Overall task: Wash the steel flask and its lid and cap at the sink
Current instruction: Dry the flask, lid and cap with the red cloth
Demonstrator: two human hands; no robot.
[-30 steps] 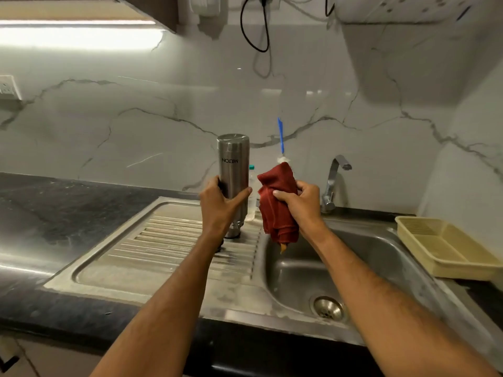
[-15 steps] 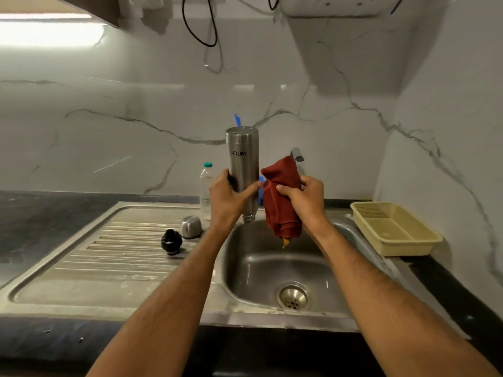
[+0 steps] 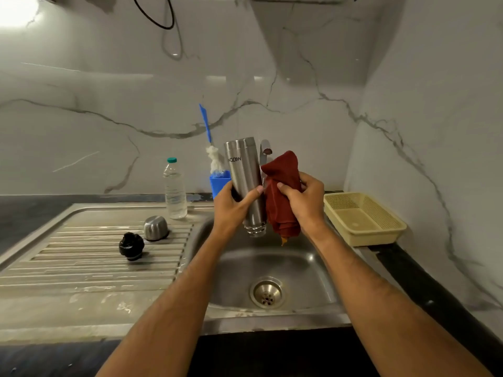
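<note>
My left hand [image 3: 232,209] grips the steel flask [image 3: 245,175] upside down, mouth pointing down over the sink bowl [image 3: 307,270]. Right beside it, my right hand [image 3: 306,204] holds a bunched dark red cloth [image 3: 281,183] that touches the flask's side. On the ribbed drainboard [image 3: 81,265] to the left lie the black lid [image 3: 131,246] and, behind it, the steel cap [image 3: 155,228]. The tap [image 3: 265,149] is mostly hidden behind the flask and cloth.
A clear plastic water bottle [image 3: 174,189] stands at the back of the drainboard. A blue holder [image 3: 219,183] with a bottle brush [image 3: 211,142] sits behind the flask. A yellow plastic basket [image 3: 362,217] rests on the counter to the right, against the marble wall.
Both hands carried the flask and cloth from above the drainboard to over the sink bowl. The flask now leans a little. The lid and cap came into view.
</note>
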